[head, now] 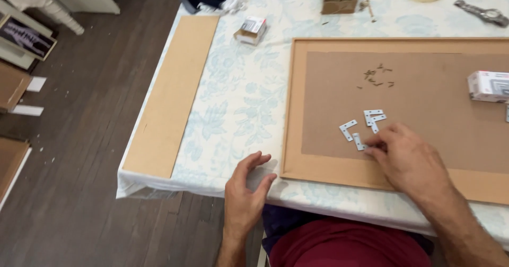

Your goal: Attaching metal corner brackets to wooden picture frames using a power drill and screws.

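The right hand (411, 161) rests on the back of a wooden picture frame (290, 108), its fingers (377, 146) curled loosely and touching the nearest of several small white corner brackets (359, 141); whether they pinch it cannot be told. The other brackets lie just beyond the fingertips, loose on the brown backing board (424, 102). The left hand (245, 193) lies on the near edge of the counter (238, 97), fingers spread and holding nothing, just beside the frame's corner. Farther up the board sits a scatter of small screws (375, 77), well apart from the fingers, and a small white box (488, 85) stands at the right. A long fibreboard strip (175, 92) lies along the counter's left edge.
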